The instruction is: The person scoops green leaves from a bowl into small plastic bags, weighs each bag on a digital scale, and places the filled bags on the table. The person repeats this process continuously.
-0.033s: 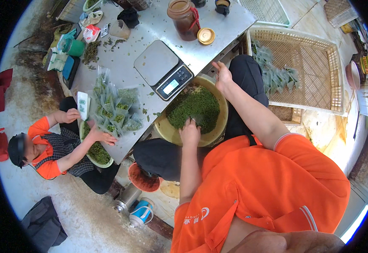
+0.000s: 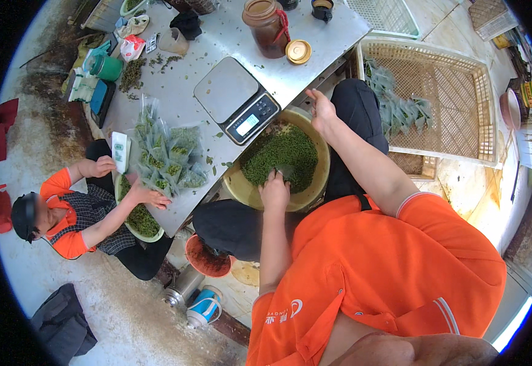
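Head view: left hand (image 2: pixel 275 194), fingers sunk among loose green leaves (image 2: pixel 290 155); fingertips hidden, so whether they have closed on any cannot be told.

Right hand (image 2: pixel 322 113): beyond the far side of the basin, by the knee; fingers extended, apparently holding nothing.

Leaves: one loose heap, inside a round yellow basin (image 2: pixel 238 189) between the person's knees, just beside the table (image 2: pixel 217 24). No pointing end; heap spread broadly, without a clear long axis.

Scale (image 2: pixel 226 91): at the table edge beside the basin; long axis from upper left to lower right, lit display end toward the basin.

Done, by judgement: clear bags (image 2: pixel 165 158) filled with greenery, piled on the table; further bags (image 2: pixel 397 104) in a pale crate (image 2: pixel 455 79) at right.

Left, by judgement: the basin's heap, a good quantity, unbagged; likewise greenery in a pale bowl (image 2: pixel 158 236) by the co-worker (image 2: pixel 64 219), one of whose hands lies against the piled bags.
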`<state>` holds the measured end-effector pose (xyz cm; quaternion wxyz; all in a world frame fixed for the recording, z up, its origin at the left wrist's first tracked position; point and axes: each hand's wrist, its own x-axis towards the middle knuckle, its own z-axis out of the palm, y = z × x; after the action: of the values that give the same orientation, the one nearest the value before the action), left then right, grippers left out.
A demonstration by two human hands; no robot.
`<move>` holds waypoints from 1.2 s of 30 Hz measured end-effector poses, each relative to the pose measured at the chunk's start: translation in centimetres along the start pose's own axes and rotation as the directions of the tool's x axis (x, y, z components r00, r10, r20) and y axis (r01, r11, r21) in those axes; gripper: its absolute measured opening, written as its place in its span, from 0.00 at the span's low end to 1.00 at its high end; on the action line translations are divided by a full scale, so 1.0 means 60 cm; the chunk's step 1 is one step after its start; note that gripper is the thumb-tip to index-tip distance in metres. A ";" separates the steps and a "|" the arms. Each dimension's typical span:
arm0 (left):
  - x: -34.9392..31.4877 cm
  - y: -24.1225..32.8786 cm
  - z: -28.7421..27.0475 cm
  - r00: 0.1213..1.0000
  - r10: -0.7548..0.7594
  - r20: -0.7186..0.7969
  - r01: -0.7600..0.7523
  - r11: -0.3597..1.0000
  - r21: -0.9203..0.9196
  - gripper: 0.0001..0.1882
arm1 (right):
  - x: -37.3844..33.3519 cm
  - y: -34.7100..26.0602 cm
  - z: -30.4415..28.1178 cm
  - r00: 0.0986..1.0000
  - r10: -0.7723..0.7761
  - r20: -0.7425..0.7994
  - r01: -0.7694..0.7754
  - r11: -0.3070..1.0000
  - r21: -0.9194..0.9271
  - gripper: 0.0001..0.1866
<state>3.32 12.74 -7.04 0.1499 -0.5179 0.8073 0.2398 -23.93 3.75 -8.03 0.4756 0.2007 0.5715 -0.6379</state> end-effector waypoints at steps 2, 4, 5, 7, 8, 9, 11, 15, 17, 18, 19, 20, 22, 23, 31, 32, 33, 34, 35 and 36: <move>-0.004 -0.012 0.004 1.000 -0.006 -0.018 0.006 1.000 -0.002 0.25 | -0.067 -0.008 0.021 0.997 0.048 0.068 -0.045 0.998 -0.041 0.30; -0.003 -0.008 0.006 0.999 0.017 -0.048 -0.017 1.000 -0.005 0.24 | -0.043 0.025 -0.016 0.990 -0.086 0.114 0.103 0.983 -0.155 0.29; -0.003 -0.015 0.013 0.997 0.027 -0.066 -0.029 0.999 -0.019 0.23 | -0.052 0.041 -0.026 0.979 -0.136 0.150 0.166 0.963 -0.214 0.29; 0.000 -0.025 0.026 0.994 0.049 -0.101 -0.054 0.997 -0.046 0.22 | -0.084 0.082 -0.080 0.899 -0.214 0.382 0.367 0.844 -0.391 0.26; -0.005 -0.026 0.030 0.969 0.093 -0.229 -0.110 0.992 -0.063 0.19 | -0.094 0.095 -0.115 0.814 -0.140 0.564 0.445 0.775 -0.449 0.25; -0.006 -0.025 0.030 0.967 0.072 -0.244 -0.099 0.990 -0.102 0.17 | -0.102 0.105 -0.137 0.659 -0.028 0.751 0.668 0.480 -0.569 0.25; -0.006 -0.021 0.031 0.962 0.033 -0.271 -0.084 0.980 -0.179 0.13 | -0.148 0.129 -0.154 0.569 0.196 0.799 0.801 0.089 -0.592 0.25; 0.001 -0.015 0.039 0.976 0.084 -0.200 -0.082 0.996 0.017 0.13 | -0.156 0.199 -0.142 0.372 0.010 0.928 0.906 -0.221 -0.361 0.28; 0.002 -0.007 0.029 0.980 0.078 -0.181 -0.063 0.994 0.089 0.13 | -0.130 0.215 -0.125 0.326 0.034 0.945 0.914 -0.268 -0.306 0.29; -0.002 -0.005 0.024 0.979 0.074 -0.192 -0.054 0.993 0.108 0.13 | -0.119 0.219 -0.121 0.259 0.031 0.965 0.928 -0.286 -0.240 0.25; -0.006 -0.002 0.017 0.976 0.070 -0.204 -0.046 0.991 0.123 0.13 | -0.112 0.218 -0.121 0.256 0.048 0.965 0.927 -0.296 -0.231 0.23; -0.013 0.002 0.007 0.970 0.053 -0.238 -0.038 0.997 0.067 0.11 | -0.105 0.215 -0.121 0.254 0.064 0.965 0.925 -0.306 -0.223 0.22; -0.012 -0.011 0.024 0.957 0.090 -0.274 -0.072 0.995 0.076 0.15 | -0.107 0.219 -0.116 0.234 0.040 0.971 0.929 -0.304 -0.211 0.19; -0.011 -0.018 0.040 0.951 0.102 -0.291 -0.084 0.994 0.077 0.17 | -0.118 0.220 -0.115 0.223 0.030 0.974 0.929 -0.308 -0.203 0.19; -0.021 0.012 -0.038 0.998 -0.024 0.061 0.023 0.999 0.027 0.22 | -0.101 0.233 -0.115 0.157 -0.048 0.986 0.929 -0.332 -0.164 0.18; -0.020 0.005 -0.026 0.998 -0.030 0.047 0.029 0.999 0.029 0.21 | -0.105 0.233 -0.114 0.162 -0.031 0.986 0.932 -0.325 -0.163 0.19; -0.017 -0.003 -0.002 0.999 -0.036 0.033 0.035 0.999 0.031 0.21 | -0.110 0.234 -0.113 0.167 -0.014 0.986 0.934 -0.318 -0.163 0.19; -0.015 -0.006 0.006 0.999 -0.040 0.015 0.039 0.999 0.036 0.20 | -0.111 0.234 -0.113 0.171 -0.001 0.985 0.936 -0.313 -0.162 0.20; -0.018 -0.008 0.015 0.999 -0.027 -0.033 0.029 0.999 0.040 0.20 | -0.111 0.239 -0.116 0.157 0.000 0.988 0.937 -0.316 -0.149 0.19; -0.026 -0.010 0.025 0.997 -0.016 -0.080 0.019 0.999 0.046 0.19 | -0.112 0.246 -0.120 0.143 0.001 0.990 0.938 -0.319 -0.135 0.18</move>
<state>4.54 14.55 -7.67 0.1316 -0.5306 0.8135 0.1987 -10.51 14.47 -12.50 0.2123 -0.7511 0.5687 -0.2595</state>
